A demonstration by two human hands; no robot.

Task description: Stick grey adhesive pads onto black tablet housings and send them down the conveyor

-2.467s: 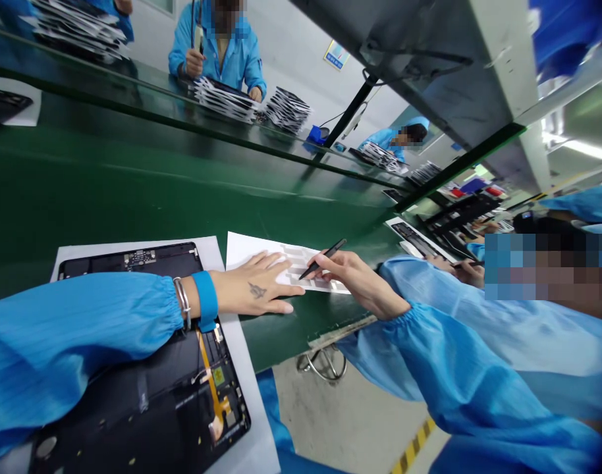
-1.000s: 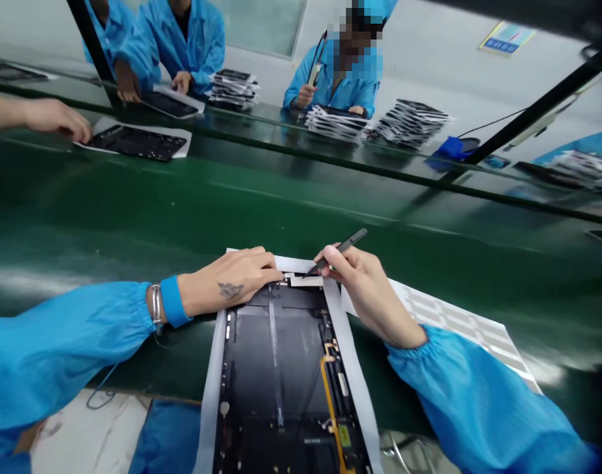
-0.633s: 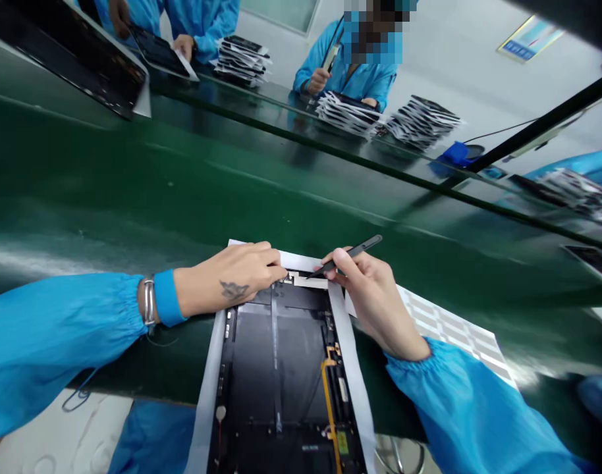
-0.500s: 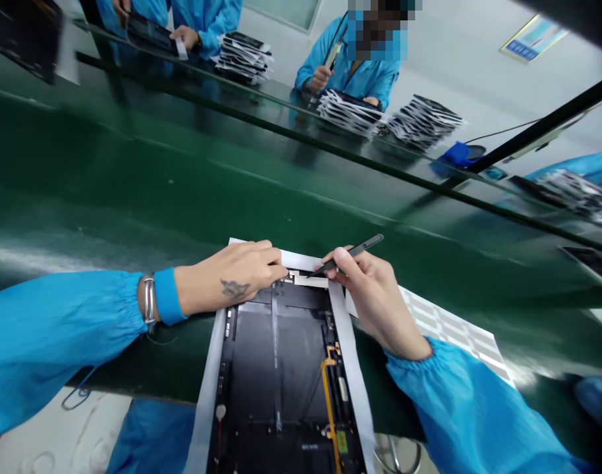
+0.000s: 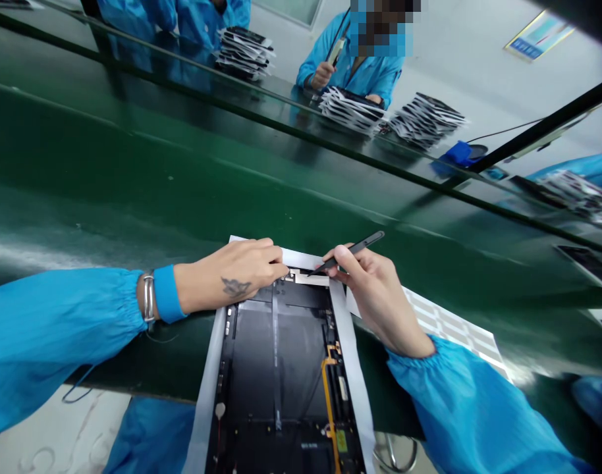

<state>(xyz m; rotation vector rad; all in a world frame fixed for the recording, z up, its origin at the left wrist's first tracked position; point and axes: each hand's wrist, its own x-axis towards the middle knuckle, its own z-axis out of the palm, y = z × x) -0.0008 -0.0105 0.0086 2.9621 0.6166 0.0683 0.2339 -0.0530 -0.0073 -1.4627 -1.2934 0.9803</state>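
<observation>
An opened tablet housing point(image 5: 301, 355) with dark inner parts and an orange flex cable point(image 5: 328, 388) lies in front of me, pale film along its sides. My left hand point(image 5: 249, 270) rests over its far left corner with fingers bent and closed. The fingertips touch the inner far edge, and what they pinch, if anything, is hidden. My right hand point(image 5: 373, 286) grips black tweezers point(image 5: 353, 250) like a pen. Their tip points down at a whitish strip point(image 5: 311, 280) along the far edge; whether it touches I cannot tell.
A white sheet with grey rectangles point(image 5: 449, 322) lies to the right on the green table point(image 5: 182, 184). Beyond a glass shelf edge point(image 5: 281, 122), people in blue work beside stacks of dark panels with white sheets point(image 5: 427, 122). More panels point(image 5: 590, 263) lie at far right.
Both hands and the tweezers have hardly moved. At the back left, the co-worker's hands and the dark panel they held are no longer in view.
</observation>
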